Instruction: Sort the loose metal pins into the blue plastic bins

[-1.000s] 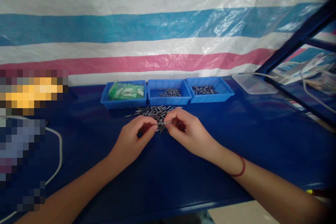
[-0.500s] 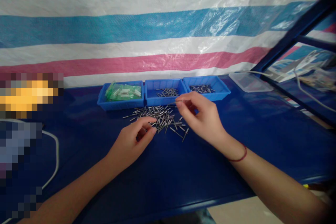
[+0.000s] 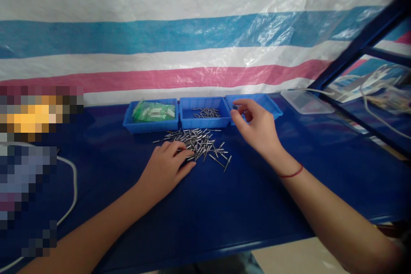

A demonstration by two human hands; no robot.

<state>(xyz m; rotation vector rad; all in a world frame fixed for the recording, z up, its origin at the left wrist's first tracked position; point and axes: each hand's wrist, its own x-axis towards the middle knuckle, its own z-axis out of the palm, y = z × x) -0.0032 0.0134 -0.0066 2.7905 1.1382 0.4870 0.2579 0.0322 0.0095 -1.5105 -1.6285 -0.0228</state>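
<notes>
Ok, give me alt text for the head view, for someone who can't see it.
Left hand at a heap of metal pins on a blue table, right hand over the right bin of three. The middle bin holds more pins; the left bin, green plastic.

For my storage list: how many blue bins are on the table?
3: the left bin with green packets, the middle bin with metal pins, the right bin partly behind the right grip. The pixelated area may hide more.

Blue table [image 3: 205,214] under loose metal pins [image 3: 199,142], three blue bins [image 3: 204,123], translucent plastic [image 3: 308,102].
</notes>
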